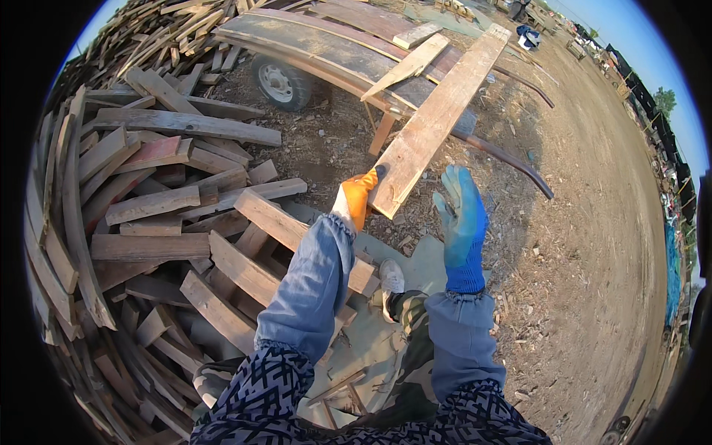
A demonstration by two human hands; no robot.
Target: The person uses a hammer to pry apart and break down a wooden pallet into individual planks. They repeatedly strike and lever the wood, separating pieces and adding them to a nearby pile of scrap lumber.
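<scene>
My left hand (360,194), in an orange and white work glove, grips the near end of a long wooden plank (439,119) by its left edge. The plank slants away to the upper right, passing over the edge of a flat cart (328,58). To the right of the plank's near end is my right hand (459,217), in a blue knitted glove with a coated palm. It is raised off the wood, fingers extended and holding nothing. A pointed board (409,65) and a short board (416,35) rest on the cart.
A large heap of cut lumber (158,203) fills the left side. The cart's wheel (280,83) stands beyond it, and a curved metal handle (509,161) juts right. Wood chips litter the dirt ground (584,222). Grey sheeting (361,356) lies around my feet.
</scene>
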